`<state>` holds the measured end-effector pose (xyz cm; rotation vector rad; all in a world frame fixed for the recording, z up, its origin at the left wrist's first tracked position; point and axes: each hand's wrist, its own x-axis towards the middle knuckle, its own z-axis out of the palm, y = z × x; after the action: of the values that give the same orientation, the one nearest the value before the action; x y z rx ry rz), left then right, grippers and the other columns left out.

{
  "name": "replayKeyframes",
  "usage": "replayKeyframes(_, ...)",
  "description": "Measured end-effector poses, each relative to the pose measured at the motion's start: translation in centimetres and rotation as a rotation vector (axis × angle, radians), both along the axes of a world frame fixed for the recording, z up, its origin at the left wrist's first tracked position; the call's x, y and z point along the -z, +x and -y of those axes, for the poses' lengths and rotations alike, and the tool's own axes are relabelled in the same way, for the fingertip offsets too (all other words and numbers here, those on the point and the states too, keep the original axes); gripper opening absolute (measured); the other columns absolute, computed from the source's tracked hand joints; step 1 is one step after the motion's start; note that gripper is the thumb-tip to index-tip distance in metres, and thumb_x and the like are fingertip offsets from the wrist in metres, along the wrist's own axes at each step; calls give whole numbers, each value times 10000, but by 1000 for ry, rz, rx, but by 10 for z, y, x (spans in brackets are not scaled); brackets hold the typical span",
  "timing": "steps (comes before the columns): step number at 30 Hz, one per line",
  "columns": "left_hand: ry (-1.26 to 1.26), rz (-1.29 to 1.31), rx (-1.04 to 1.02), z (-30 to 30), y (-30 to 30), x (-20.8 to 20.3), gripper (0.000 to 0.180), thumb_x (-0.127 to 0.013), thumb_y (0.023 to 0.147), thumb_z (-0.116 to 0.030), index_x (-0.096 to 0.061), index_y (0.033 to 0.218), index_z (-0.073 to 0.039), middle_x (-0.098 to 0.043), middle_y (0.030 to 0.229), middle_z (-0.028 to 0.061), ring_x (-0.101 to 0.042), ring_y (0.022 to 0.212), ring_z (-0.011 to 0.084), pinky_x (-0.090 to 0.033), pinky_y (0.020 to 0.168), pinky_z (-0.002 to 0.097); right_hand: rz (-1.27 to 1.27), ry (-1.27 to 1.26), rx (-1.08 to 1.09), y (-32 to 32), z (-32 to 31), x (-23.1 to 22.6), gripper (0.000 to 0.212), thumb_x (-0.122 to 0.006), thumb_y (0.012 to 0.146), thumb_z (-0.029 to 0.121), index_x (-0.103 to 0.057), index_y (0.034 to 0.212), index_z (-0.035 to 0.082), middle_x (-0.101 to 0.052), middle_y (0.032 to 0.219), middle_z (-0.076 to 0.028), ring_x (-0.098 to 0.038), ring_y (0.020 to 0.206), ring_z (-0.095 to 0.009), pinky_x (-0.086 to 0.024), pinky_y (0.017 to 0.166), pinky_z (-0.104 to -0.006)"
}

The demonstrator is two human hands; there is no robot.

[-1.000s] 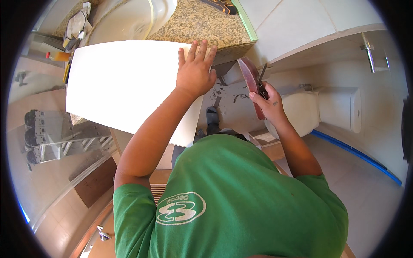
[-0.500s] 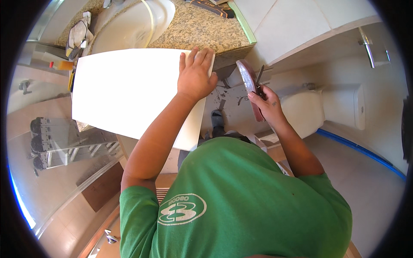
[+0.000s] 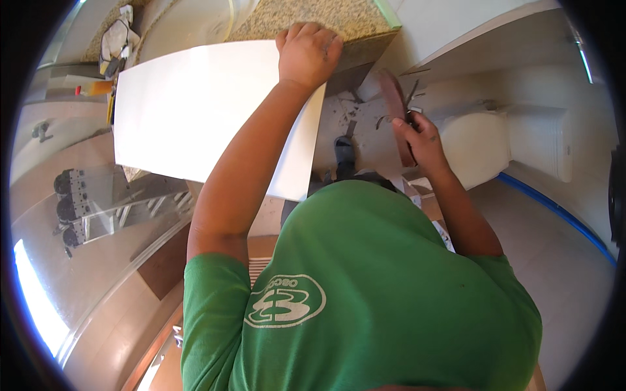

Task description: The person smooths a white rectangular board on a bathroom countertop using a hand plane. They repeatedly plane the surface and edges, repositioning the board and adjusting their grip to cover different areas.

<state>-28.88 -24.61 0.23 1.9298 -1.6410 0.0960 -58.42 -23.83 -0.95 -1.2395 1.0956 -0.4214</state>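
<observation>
I wear a green T-shirt (image 3: pixel 391 274) with short sleeves. Near its left sleeve (image 3: pixel 212 306) is printed a white oval emblem (image 3: pixel 283 306), with thick curved shapes and small lettering inside the outline. Toward the right sleeve (image 3: pixel 505 293), the front has one tiny dark spot (image 3: pixel 463 285). My left hand (image 3: pixel 310 55) and right hand (image 3: pixel 425 142) are bare; the right one carries a small dark marking (image 3: pixel 433 138) on its back. One foot, I cannot tell which, wears a dark slipper (image 3: pixel 343 142).

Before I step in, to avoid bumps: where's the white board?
In the head view, the white board is left of centre, the sink past its far edge, the left hand at its upper right corner.
</observation>
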Motion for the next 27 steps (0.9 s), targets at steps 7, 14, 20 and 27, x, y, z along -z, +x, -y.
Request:
replayKeyframes(7,77,8,185,-133,4,-34,327,-695,944,-251,-709,1251,-137,-673,1345,73,-533,1371,322,-315,1181,523,88,361,135,-6,-8,18,402,-696,983,377,-651,1116,1,-675,911,-83,-654,759,-179,-561,656,-304)
replayKeyframes(14,465,-109,310,-236,-4,-62,587,-635,828,-161,-626,1413,-111,-548,1532,123,-430,1481,343,-197,1254,547,184,783,241,6,-17,36,536,-712,955,471,-596,1204,11,-679,917,-152,-682,747,-261,-579,690,-400)
replayKeyframes(20,585,50,400,-250,0,-45,758,-653,722,-84,-584,1473,-164,-484,1592,110,-409,1499,333,-183,1262,565,199,864,358,29,-44,36,566,-754,911,511,-580,1216,67,-651,963,-124,-667,750,-287,-569,687,-421)
replayKeyframes(27,492,243,366,-252,0,-19,747,-728,787,-114,-559,1499,-262,-461,1613,72,-407,1501,296,-264,1237,560,215,1000,326,38,-90,22,552,-768,895,521,-587,1182,86,-625,973,-92,-644,798,-250,-548,657,-395)
